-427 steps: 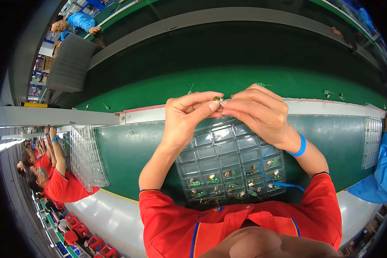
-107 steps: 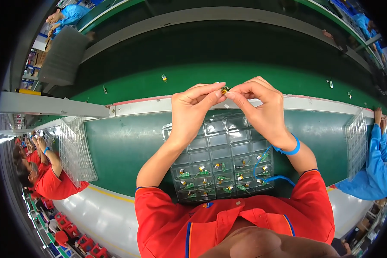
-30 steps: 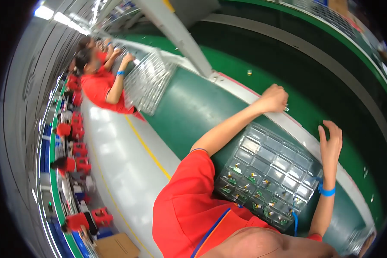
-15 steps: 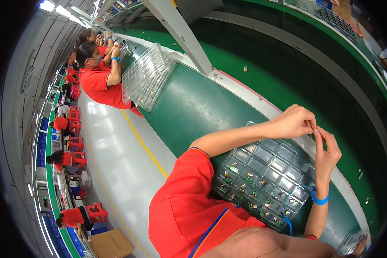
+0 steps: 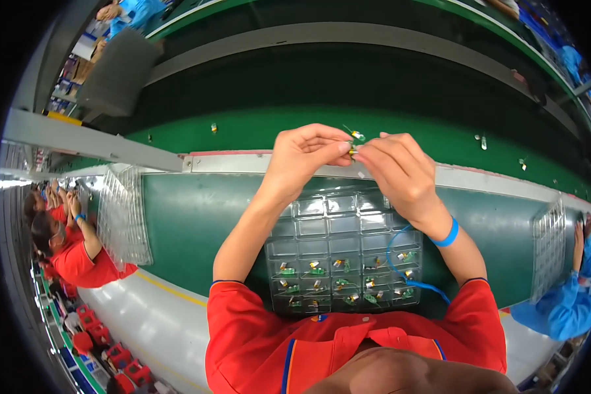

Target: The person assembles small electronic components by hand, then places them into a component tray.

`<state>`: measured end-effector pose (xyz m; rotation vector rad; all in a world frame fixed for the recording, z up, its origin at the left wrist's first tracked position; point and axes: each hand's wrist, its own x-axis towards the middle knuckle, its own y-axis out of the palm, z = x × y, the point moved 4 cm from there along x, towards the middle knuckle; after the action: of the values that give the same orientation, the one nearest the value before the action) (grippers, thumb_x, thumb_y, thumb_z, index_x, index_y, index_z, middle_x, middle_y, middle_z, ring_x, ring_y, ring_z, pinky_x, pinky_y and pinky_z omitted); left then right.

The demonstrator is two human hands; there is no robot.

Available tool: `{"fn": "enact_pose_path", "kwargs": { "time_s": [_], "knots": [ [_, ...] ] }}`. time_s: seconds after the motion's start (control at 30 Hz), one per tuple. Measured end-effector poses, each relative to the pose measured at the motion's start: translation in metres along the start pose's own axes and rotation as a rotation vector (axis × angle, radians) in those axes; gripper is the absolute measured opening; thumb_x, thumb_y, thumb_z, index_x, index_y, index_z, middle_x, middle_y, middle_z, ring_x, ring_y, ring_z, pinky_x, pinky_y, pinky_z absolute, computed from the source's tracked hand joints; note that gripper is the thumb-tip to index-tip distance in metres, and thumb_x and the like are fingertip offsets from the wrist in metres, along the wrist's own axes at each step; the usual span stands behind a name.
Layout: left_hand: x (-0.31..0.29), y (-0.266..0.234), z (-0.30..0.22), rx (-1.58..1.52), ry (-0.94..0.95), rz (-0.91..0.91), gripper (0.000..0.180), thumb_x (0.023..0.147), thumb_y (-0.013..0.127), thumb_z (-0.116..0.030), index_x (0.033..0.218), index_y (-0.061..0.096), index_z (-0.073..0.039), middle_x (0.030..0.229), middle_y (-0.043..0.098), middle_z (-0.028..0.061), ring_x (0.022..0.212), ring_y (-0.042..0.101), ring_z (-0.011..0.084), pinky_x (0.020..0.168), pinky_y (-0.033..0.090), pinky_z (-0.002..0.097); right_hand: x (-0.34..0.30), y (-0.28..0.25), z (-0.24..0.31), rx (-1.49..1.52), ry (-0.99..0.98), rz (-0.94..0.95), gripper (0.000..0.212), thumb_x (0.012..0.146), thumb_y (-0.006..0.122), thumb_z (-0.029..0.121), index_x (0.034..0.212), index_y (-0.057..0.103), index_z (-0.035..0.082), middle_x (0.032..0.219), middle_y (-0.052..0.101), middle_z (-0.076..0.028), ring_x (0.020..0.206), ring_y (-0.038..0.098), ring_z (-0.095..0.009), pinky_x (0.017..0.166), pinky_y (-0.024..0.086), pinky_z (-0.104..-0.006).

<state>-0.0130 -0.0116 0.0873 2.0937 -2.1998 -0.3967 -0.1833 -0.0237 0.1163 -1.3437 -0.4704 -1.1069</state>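
Note:
My left hand (image 5: 303, 157) and my right hand (image 5: 402, 172) meet over the near edge of the green conveyor belt. Fingertips of both are pinched on a small electronic part (image 5: 352, 152), mostly hidden, with a yellow bit showing. Just beyond the fingers is a small green circuit board (image 5: 356, 135) with a white-and-yellow piece and thin wire; whether it touches them I cannot tell. Below my hands lies a clear plastic compartment tray (image 5: 328, 246). Several similar boards (image 5: 317, 270) sit in its near rows. My right wrist wears a blue band (image 5: 448, 234) with a coiled cord.
A metal rail (image 5: 466, 177) runs between the green worktable (image 5: 190, 210) and the conveyor belt (image 5: 256, 125), which carries several scattered parts. Clear trays (image 5: 126, 217) stand at the left, another (image 5: 549, 243) at the right. Co-workers (image 5: 79, 253) sit on both sides. A metal post (image 5: 98, 139) slants in from the left.
The view has swung to the right, so the tray and my arms now face straight ahead. Both hands stay together at the small part. A circuit board now shows just beyond my fingers.

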Motion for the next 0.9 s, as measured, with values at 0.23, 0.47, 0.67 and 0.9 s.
{"fn": "enact_pose_path", "kwargs": {
  "time_s": [0.23, 0.47, 0.67, 0.9],
  "knots": [
    [-0.007, 0.006, -0.007, 0.006, 0.032, -0.087, 0.014, 0.085, 0.066, -0.001, 0.098, 0.067, 0.005, 0.088, 0.069, 0.0129, 0.077, 0.069, 0.0185, 0.073, 0.058, 0.0276, 0.002, -0.012, 0.010, -0.088, 0.026, 0.009, 0.024, 0.064, 0.076, -0.004, 0.085, 0.065, 0.000, 0.083, 0.062, -0.008, 0.072, 0.059, -0.025, 0.066, 0.054, -0.0336],
    [-0.026, 0.028, -0.012, 0.335, 0.375, -0.222, 0.014, 0.088, 0.064, -0.003, 0.099, 0.068, 0.005, 0.089, 0.069, 0.0111, 0.079, 0.069, 0.0176, 0.074, 0.057, 0.0268, -0.005, -0.011, 0.005, 0.367, 0.594, 0.063, 0.013, 0.076, 0.074, 0.001, 0.088, 0.070, 0.002, 0.080, 0.065, -0.007, 0.068, 0.059, -0.014, 0.057, 0.048, -0.0243],
    [-0.025, 0.030, -0.007, 0.066, 0.214, -0.197, 0.016, 0.089, 0.064, -0.004, 0.102, 0.067, 0.004, 0.095, 0.069, 0.0115, 0.084, 0.069, 0.0188, 0.078, 0.057, 0.0276, -0.008, -0.013, -0.001, 0.435, 0.675, -0.022, 0.009, 0.079, 0.073, 0.003, 0.088, 0.071, 0.001, 0.082, 0.067, -0.006, 0.072, 0.061, -0.012, 0.060, 0.049, -0.0235],
    [-0.029, 0.032, -0.007, 0.026, 0.313, -0.152, 0.017, 0.089, 0.063, -0.002, 0.105, 0.065, 0.004, 0.097, 0.068, 0.0114, 0.091, 0.066, 0.0162, 0.082, 0.056, 0.0278, -0.006, -0.014, -0.003, 0.516, 0.640, -0.020, 0.010, 0.078, 0.073, 0.002, 0.088, 0.071, 0.001, 0.082, 0.068, -0.008, 0.075, 0.063, -0.014, 0.066, 0.053, -0.0246]
  ]
}}
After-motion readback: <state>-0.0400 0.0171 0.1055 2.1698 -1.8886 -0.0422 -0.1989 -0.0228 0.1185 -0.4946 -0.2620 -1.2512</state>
